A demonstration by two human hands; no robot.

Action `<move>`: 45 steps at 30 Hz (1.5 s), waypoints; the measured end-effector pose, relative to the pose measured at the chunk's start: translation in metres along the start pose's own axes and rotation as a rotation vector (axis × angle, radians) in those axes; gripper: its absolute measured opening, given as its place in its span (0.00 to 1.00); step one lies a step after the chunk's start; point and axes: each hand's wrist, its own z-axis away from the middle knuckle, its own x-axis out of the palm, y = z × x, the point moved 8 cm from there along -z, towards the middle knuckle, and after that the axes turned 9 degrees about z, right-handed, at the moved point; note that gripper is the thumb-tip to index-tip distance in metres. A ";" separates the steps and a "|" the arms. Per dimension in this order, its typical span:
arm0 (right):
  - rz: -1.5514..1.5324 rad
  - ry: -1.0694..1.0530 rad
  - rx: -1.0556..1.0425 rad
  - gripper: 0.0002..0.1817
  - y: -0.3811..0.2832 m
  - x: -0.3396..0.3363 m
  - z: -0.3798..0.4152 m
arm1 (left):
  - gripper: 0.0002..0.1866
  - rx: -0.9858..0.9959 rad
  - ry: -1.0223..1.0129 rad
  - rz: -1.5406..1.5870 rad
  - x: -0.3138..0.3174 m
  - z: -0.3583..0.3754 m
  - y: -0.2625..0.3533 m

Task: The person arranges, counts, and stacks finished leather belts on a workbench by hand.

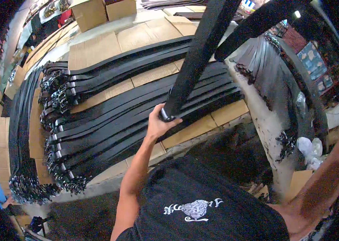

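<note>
My left hand (pixel 160 121) is closed around the lower end of a black belt bundle (pixel 193 60), where a shiny metal part shows by the fingers. The bundle rises steeply over the table and leaves the view at the top. Another black length (pixel 257 30) slants from the top right down to a rounded end near the table corner. Beneath the hand, stacks of black belts (pixel 137 108) lie side by side on cardboard, with buckles (pixel 59 100) gathered at their left ends. My right arm (pixel 326 184) stretches up along the right edge, its hand outside the view.
Cardboard sheets (pixel 93 50) cover the table under the belts. More belts hang over the left end (pixel 21 132). A second table (pixel 263 120) at right bears fanned-out belts (pixel 253 60) and clear plastic bags (pixel 310 146). Cardboard boxes (pixel 87 14) stand at the back.
</note>
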 end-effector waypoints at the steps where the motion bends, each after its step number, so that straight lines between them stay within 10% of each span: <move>1: 0.000 -0.001 -0.004 0.19 0.000 0.001 0.003 | 0.29 -0.045 0.006 -0.030 -0.008 0.003 0.005; 5: 0.002 -0.008 0.007 0.19 -0.005 0.001 0.007 | 0.26 -0.135 0.066 -0.021 -0.046 0.008 0.004; 8: 0.012 -0.013 0.016 0.19 -0.003 0.003 0.011 | 0.25 0.367 0.105 -0.218 -0.052 0.003 0.048; 13: 0.035 0.002 0.032 0.19 -0.008 -0.006 0.023 | 0.29 -0.030 -0.272 0.210 -0.017 0.006 0.013; 26: 0.113 0.045 0.098 0.18 -0.022 -0.045 0.058 | 0.23 -0.134 -0.619 0.366 0.105 0.022 0.015; 45: 0.122 0.007 0.090 0.18 0.003 -0.035 0.053 | 0.35 0.070 -0.573 0.385 0.125 0.041 0.038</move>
